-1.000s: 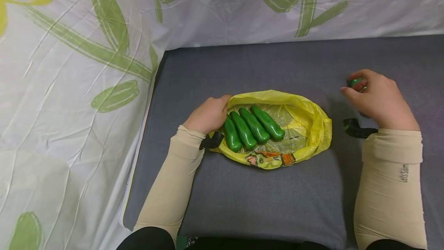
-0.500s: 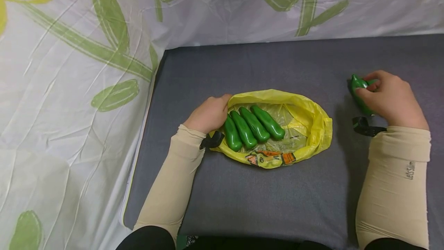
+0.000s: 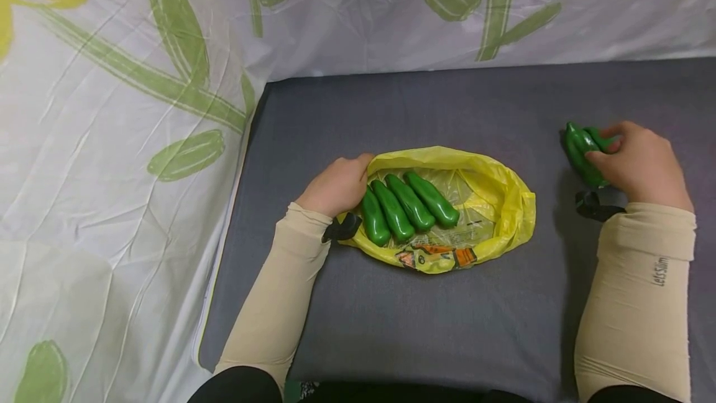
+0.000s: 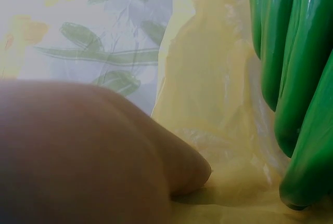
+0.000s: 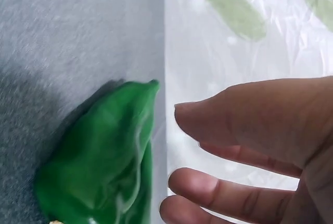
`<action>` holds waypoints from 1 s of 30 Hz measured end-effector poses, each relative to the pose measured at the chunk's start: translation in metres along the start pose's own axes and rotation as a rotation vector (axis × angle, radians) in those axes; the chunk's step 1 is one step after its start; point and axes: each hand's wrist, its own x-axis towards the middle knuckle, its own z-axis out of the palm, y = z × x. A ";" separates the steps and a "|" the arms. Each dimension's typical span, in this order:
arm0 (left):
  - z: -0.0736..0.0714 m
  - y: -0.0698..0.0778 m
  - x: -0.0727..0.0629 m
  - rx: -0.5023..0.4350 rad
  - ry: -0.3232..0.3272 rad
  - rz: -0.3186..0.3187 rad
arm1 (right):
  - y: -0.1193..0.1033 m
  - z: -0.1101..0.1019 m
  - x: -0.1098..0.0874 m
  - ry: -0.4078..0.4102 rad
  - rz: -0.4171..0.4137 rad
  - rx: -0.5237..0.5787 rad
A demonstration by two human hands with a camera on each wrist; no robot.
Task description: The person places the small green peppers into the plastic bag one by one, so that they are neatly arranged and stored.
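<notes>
At the left end of a yellow plastic bag (image 3: pixel 506 229), my left hand (image 3: pixel 335 185) grips the rim, its fingertips partly hidden by the bag. Several long glossy green peppers (image 3: pixel 427 198) lie side by side inside the bag, near that hand; the left wrist view shows their rounded ends close to the thumb. On the dark cloth to the right lies another green pepper (image 3: pixel 582 157), with a second green pepper (image 3: pixel 600 138) against its right side, partly covered by my right hand (image 3: pixel 646 160). In the right wrist view the thumb and fingers are spread, with nothing between them.
Dark grey cloth (image 3: pixel 436 322) covers the table. A white sheet (image 3: pixel 358 23) with painted green leaves hangs along the back and left side. Black wrist straps (image 3: pixel 595 207) sit at the cuffs of the beige sleeves.
My right hand has shifted right and slightly toward me, uncovering the green pepper that it mostly hid before. The left hand, the bag and the peppers inside have stayed in place.
</notes>
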 end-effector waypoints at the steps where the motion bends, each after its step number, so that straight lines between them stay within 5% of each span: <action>1: 0.000 0.001 0.000 0.001 -0.002 0.001 | 0.002 0.000 0.001 0.001 0.001 -0.008; 30: 0.001 0.001 -0.001 0.005 0.005 -0.001 | 0.013 0.014 0.014 -0.006 -0.075 -0.033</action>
